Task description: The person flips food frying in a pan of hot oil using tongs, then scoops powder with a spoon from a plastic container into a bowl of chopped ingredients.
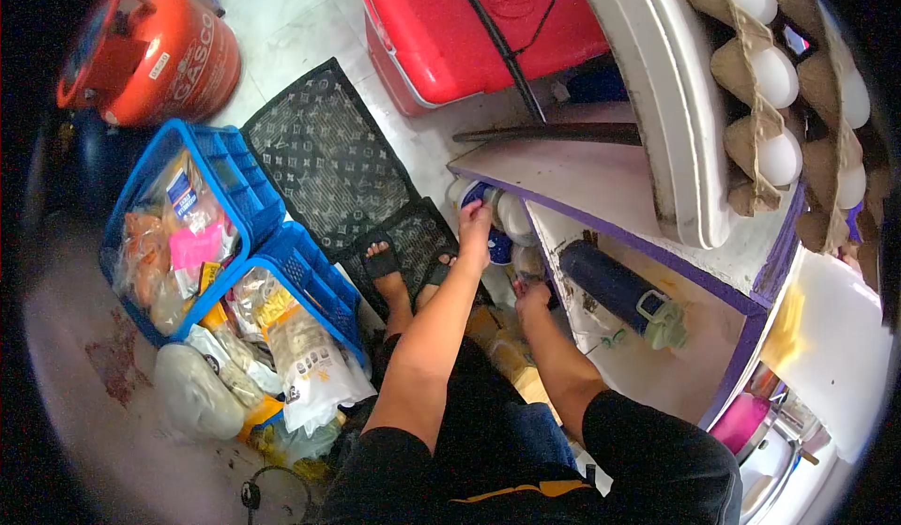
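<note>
From my distant seat I start at the far left, where a red gas cylinder stands on the floor, with blue crates full of packets nearer to me. A dark patterned mat lies next, with sandalled feet at its near end, and past its far side sits a red cooler. In the middle I have the left hand over a cluster of lidded jars, its fingers drawn in narrowly beside a blue-and-white one; I cannot tell whether it grips that jar or merely touches it. The jars crowd at the mouth of the left compartment of a purple-edged shelf. Just to the right, and lower, the right hand is bent by a clear container; its fingertips are partly hidden, so I cannot tell what it holds. I judge the handling under way: several jars are grouped there, both hands are among them, and neither has withdrawn. How many are settled, or how much is left, I cannot tell. Right of the divider a dark bottle lies on its side, apart from both hands, and egg trays close my right edge.
</note>
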Action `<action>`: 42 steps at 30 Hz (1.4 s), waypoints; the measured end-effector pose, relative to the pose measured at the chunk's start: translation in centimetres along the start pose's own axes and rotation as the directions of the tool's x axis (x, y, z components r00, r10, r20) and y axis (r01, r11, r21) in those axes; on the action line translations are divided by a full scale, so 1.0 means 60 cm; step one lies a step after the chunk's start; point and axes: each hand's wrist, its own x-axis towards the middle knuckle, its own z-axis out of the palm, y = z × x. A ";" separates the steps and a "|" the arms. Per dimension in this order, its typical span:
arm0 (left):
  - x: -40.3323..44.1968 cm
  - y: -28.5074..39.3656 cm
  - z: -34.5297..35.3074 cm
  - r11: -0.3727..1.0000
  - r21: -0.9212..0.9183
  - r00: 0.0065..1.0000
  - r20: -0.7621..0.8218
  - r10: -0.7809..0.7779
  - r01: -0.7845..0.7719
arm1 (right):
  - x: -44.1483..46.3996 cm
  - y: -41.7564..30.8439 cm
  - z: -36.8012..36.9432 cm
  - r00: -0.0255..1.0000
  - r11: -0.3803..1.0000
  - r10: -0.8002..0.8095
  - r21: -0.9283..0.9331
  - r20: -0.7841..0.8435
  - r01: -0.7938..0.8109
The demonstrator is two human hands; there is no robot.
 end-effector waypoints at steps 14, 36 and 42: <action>-0.050 0.040 0.047 0.877 -0.102 0.872 0.210 -0.443 0.470 | 0.034 -0.045 0.093 0.989 0.984 0.087 0.145 0.123 -0.105; -0.493 0.231 -0.276 -0.145 0.989 0.986 0.013 -0.164 -0.037 | -0.269 -0.091 -0.177 0.663 0.217 0.203 -0.693 0.721 0.688; -0.577 0.274 -0.240 -0.325 0.943 0.869 -0.100 -0.485 -0.072 | -0.479 -0.223 -0.152 0.319 -0.206 0.641 -0.243 0.699 0.948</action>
